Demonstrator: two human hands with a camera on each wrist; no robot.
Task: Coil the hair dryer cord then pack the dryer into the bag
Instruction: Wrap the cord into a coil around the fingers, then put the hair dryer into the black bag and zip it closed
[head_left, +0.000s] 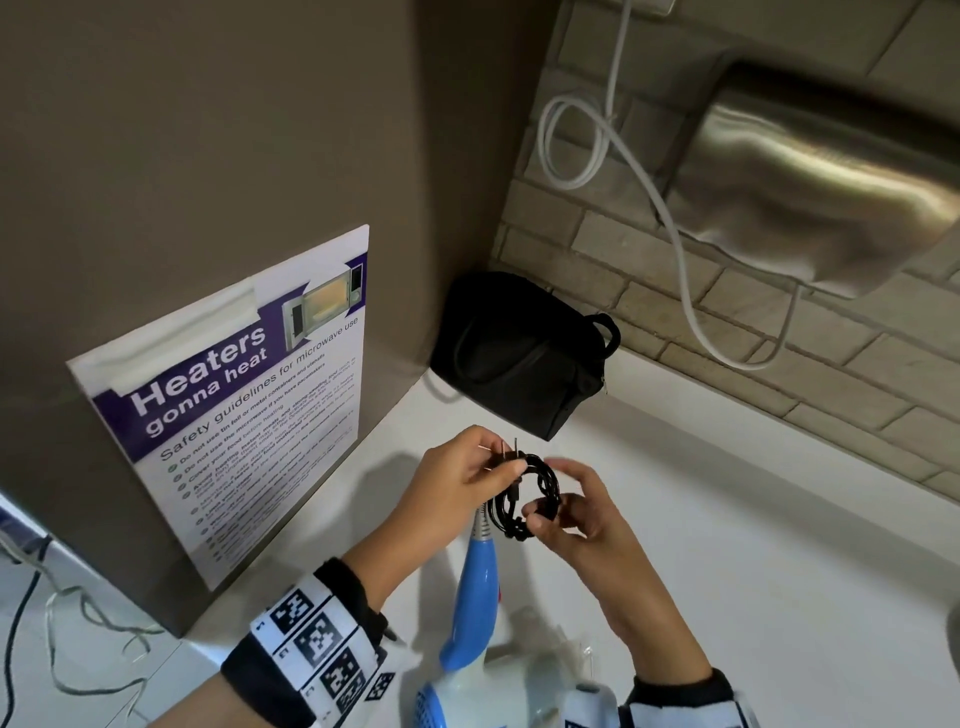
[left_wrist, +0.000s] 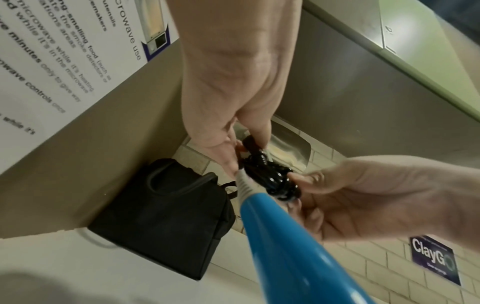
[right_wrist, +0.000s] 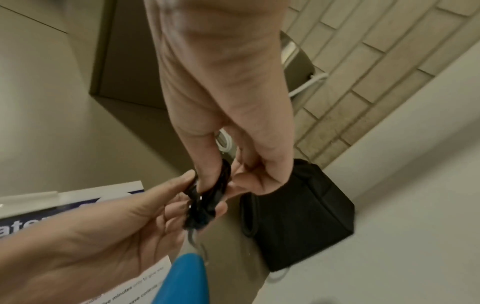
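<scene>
Both hands meet over the white counter, held up off it w/ the cord bundle between them. Left hand comes in from the lower left, wrist band w/ black-and-white markers on the forearm; thumb and forefinger pinch the plug end of the black cord, two metal prongs sticking up just past the fingertips. In the left wrist view the same pinch shows: thumb and fingers pressed together on the top of the coil, other fingers tucked alongside.

Right hand reaches in from the lower right, palm turned toward the left hand. Thumb and forefinger pinch the lower right side of the coil, remaining fingers curled loosely behind it. From the right wrist cam the fingers point down and close on the cord loops; a bit blurred, so exact finger count on the cord can't be told.

Cord is wound into a small tight loop, several turns, hanging just above the end of the hair dryer handle. Dryer lies on the counter under the hands, blue handle pointing away from the person, white body w/ blue grille near the bottom edge of the head view.

Black bag sits on the counter in the corner, against the brown panel and the brick wall, well beyond the hands; can't tell if it's zipped
</scene>
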